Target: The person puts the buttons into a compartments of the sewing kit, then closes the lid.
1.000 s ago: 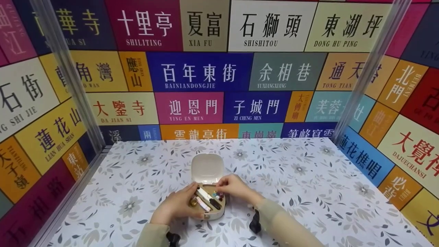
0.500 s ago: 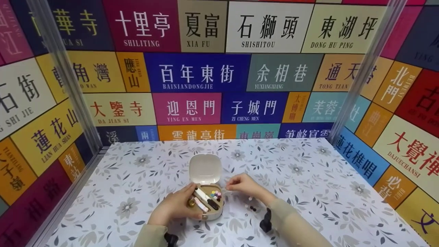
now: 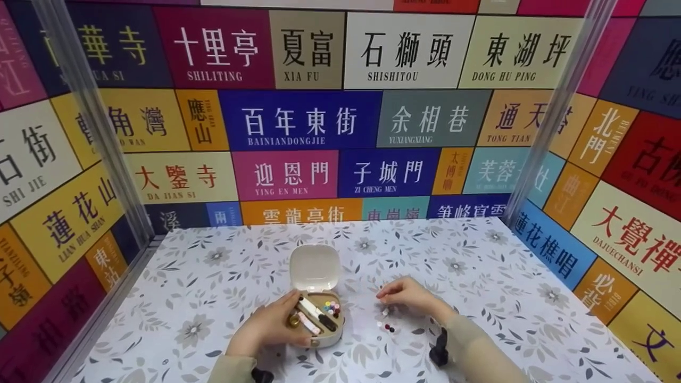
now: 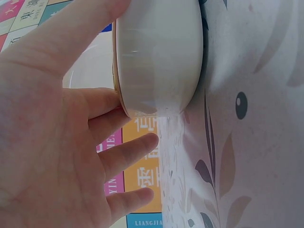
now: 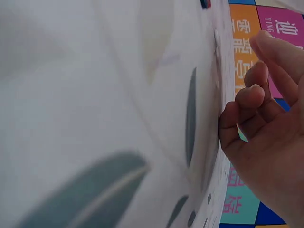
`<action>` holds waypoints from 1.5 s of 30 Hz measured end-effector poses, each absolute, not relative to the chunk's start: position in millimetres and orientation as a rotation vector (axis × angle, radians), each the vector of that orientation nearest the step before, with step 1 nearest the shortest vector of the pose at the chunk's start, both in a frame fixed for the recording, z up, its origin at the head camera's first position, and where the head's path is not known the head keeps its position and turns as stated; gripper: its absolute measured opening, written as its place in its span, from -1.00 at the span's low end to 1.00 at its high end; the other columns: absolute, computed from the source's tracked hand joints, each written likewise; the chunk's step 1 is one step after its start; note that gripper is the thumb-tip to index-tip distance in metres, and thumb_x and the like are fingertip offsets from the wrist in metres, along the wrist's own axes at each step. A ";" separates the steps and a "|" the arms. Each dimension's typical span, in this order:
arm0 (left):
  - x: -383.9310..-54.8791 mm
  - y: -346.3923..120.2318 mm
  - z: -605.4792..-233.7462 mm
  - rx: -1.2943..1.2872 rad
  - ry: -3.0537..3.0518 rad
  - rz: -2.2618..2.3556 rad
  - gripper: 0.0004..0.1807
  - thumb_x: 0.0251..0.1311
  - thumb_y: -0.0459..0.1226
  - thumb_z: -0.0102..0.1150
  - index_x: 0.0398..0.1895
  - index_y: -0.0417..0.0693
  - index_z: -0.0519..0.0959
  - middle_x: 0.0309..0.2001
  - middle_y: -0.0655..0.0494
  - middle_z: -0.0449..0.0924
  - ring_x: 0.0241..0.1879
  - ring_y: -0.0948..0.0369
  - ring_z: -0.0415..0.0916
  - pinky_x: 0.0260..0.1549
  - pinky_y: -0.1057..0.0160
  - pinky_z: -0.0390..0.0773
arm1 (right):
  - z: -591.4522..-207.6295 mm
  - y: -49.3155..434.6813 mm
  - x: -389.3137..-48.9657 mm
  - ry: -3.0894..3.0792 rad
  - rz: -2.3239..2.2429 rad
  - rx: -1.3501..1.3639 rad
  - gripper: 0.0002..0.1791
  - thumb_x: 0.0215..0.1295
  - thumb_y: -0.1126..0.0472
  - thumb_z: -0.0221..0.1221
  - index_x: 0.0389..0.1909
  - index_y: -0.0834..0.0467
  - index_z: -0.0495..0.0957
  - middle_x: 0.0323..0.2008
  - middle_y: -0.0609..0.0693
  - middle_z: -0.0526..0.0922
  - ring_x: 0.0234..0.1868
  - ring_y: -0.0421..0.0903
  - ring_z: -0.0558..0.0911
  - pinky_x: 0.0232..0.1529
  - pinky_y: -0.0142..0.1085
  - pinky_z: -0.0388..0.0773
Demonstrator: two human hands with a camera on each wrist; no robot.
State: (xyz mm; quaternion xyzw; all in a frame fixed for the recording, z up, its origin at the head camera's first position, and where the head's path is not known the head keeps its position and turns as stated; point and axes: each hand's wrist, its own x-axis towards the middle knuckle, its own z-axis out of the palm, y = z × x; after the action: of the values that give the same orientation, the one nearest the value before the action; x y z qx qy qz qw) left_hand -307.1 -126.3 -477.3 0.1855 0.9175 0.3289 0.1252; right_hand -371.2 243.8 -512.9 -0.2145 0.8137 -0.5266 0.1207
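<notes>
A small white box (image 3: pixel 332 339) stands on the table with its lid (image 3: pixel 315 267) raised. My left hand (image 3: pixel 272 323) grips its left side, thumb at the front and index finger at the back; the left wrist view shows the box wall (image 4: pixel 159 61) between them. A white-and-black stick (image 3: pixel 315 311), a pinkish-white stick (image 3: pixel 308 323) and a gold ring-like piece (image 3: pixel 293 320) lie inside. Several small coloured bead-like pieces (image 3: pixel 332 307) fill its right compartment. To the right, my right hand (image 3: pixel 412 298) hovers low with loosely bent fingers, nothing visible in them, near loose bead-like pieces (image 3: pixel 387 327).
A white cloth (image 3: pixel 213 287) with leaves and flowers covers the table. Panels printed with characters (image 3: pixel 298 119) form walls at the back and both sides. Clear corner posts (image 3: pixel 558 117) stand at the back corners.
My right hand has drawn away from the box's right compartment, moving right to the loose bead-like pieces. My left hand has kept its grip on the box.
</notes>
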 end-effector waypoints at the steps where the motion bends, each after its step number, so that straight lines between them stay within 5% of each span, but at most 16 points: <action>1: -306.7 -126.3 -477.5 0.544 2.676 0.955 0.33 -0.34 0.20 0.52 0.52 -0.10 0.05 0.51 -0.03 -0.02 0.42 -0.16 0.02 0.32 -0.34 -0.14 | -512.9 246.0 -370.6 2.379 -1.532 -0.620 -0.76 0.18 0.33 0.29 -0.15 0.38 0.67 -0.23 0.23 0.71 -0.35 -0.16 0.64 -0.33 -0.42 0.56; 15: -305.2 -125.5 -475.7 0.587 2.685 0.937 0.29 -0.29 0.17 0.52 0.51 -0.13 0.06 0.50 -0.06 0.00 0.41 -0.18 0.05 0.31 -0.30 0.04 | -514.5 255.6 -371.5 2.422 -1.279 -0.703 -0.74 0.04 0.35 0.38 -0.19 0.25 0.72 -0.24 0.06 0.73 -0.26 -0.18 0.64 -0.21 -0.45 0.56; 28: -304.4 -124.5 -475.1 0.539 2.665 0.962 0.29 -0.31 0.14 0.54 0.52 -0.06 0.06 0.51 -0.02 -0.01 0.42 -0.18 0.02 0.30 -0.36 -0.11 | -513.5 252.0 -368.2 2.461 -1.254 -0.695 -0.77 0.03 0.39 0.37 -0.23 0.27 0.73 -0.28 0.11 0.71 -0.28 -0.12 0.62 -0.24 -0.44 0.55; 45: -305.4 -123.7 -475.9 0.564 2.690 0.914 0.29 -0.29 0.16 0.53 0.51 -0.11 0.06 0.51 -0.04 0.00 0.41 -0.17 0.05 0.29 -0.34 0.01 | -517.1 252.7 -371.4 2.495 -1.214 -0.704 -0.80 0.02 0.39 0.38 -0.27 0.24 0.74 -0.30 0.01 0.71 -0.29 -0.18 0.62 -0.24 -0.45 0.57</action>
State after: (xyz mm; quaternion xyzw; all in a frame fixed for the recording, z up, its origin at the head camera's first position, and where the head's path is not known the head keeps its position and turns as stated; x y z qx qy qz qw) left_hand -305.4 -123.7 -475.9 0.1932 0.9217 0.3133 0.1221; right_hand -371.4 252.7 -517.1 -0.2436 0.8632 -0.4199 0.1389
